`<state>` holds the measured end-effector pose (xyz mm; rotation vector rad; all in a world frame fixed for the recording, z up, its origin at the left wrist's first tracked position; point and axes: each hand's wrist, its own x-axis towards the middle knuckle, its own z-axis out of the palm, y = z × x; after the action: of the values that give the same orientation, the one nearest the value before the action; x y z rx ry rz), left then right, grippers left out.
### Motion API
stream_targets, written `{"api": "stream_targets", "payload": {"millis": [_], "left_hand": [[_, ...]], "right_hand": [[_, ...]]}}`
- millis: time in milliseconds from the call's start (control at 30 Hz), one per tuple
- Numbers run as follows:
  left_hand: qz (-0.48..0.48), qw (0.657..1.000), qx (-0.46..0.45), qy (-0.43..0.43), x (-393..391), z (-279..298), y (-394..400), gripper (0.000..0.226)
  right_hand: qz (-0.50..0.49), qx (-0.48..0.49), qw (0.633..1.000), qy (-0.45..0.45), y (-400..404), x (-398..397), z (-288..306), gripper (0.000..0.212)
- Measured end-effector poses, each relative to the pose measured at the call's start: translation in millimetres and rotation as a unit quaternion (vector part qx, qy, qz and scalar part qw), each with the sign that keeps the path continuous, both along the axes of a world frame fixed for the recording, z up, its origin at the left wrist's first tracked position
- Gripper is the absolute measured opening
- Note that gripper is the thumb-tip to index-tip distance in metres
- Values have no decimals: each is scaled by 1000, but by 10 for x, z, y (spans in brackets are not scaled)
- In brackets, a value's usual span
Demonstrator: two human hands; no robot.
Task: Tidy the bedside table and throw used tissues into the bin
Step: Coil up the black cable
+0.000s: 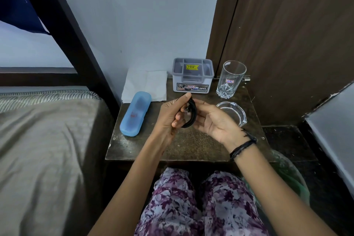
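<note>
**Coiled cable held over bedside table as tidying went on**

A person seated at the near edge of the bedside table (191, 145) held a coiled black cable (191, 113) between both hands, clear of the tabletop and roughly over its middle. The left hand (170, 115) gripped the coil from the left, thumb stretched up along its far rim and the other fingers curled round its left side; a small metal plug showed inside the loop. The right hand (214, 120) cupped the coil from the right, palm turned up, fingers loosely bent against the loops; whether they pinched the cable or merely steadied it could not be told. The coil stood nearly upright, its long axis running from near to far, so that both hands lay equally close to it. Directly beyond the coil sat a grey lidded box (193, 75), the likeliest place to stow it, with a tall glass (230, 80) to its right and a clear glass ashtray (232, 113) just right of the right hand. At the far left corner a white tissue (147, 84) lay flat, a blue case (135, 114) overlapping its near edge. A green-lined bin (291, 176) stood on the floor near right, partly hidden by the right forearm, so the tissue lay on the far side of the table from it
</note>
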<state>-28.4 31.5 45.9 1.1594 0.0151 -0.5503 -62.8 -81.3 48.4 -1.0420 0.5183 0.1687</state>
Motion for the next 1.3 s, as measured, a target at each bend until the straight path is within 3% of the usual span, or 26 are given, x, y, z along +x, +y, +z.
{"api": "stream_targets", "payload": {"millis": [200, 300, 400, 433, 600, 733, 933, 1133, 1200, 1300], "left_hand": [[66, 995, 43, -60, -18, -169, -13, 47], [102, 994, 25, -34, 17, -207, -9, 44], [112, 993, 14, -16, 46, -221, -3, 49], [108, 994, 10, -17, 41, -218, -5, 52], [92, 995, 7, -41, 11, -196, -5, 53], [90, 995, 9, -37, 21, -215, -7, 50], [83, 997, 1, -6, 52, -267, 44, 48], [71, 997, -23, 3, 60, -212, 11, 46], [93, 996, -10, 7, 78, -197, -7, 45], [171, 985, -3, 29, 160, -260, 69, 43]], "right_hand": [[24, -152, 987, -47, -1, -33, -58, 13], [81, -219, 967, -104, 35, -71, -55, 17], [106, -328, 926, -153, 93, -99, -110, 62], [88, -359, 913, -171, 106, -108, -140, 63], [23, -469, 847, -248, 136, -136, -225, 9], [-1, -460, 854, -243, 139, -152, -180, 13], [97, -486, 839, -224, 56, -165, -174, 40], [22, -603, 743, -289, 98, -177, -241, 25], [-42, -568, 765, -301, 141, -180, -286, 23], [-135, -461, 829, -288, 133, -177, -285, 14]]}}
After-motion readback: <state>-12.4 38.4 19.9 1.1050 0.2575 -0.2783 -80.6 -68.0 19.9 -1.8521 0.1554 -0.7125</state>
